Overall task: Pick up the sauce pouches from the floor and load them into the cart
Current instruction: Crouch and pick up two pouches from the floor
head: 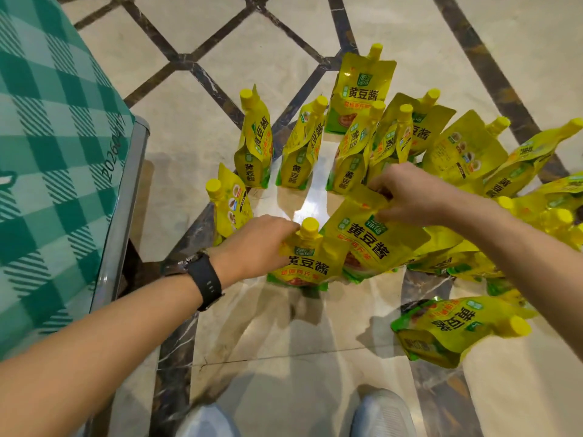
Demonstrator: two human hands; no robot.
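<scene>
My left hand (255, 244) grips a yellow spouted plastic sauce pouch (304, 266) standing near me, and my right hand (416, 197) pinches a tilted pouch (375, 244) beside it. Many more pouches (359, 89) wait on the marble floor (284, 357). The green-checked fabric cart (47, 152) stands to the left, its inside hidden.

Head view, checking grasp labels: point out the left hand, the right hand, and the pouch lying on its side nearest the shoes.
left hand (255, 244): head view, back of the hand.
right hand (416, 197): head view, back of the hand.
lying pouch (448, 326): head view, printed front face.
</scene>
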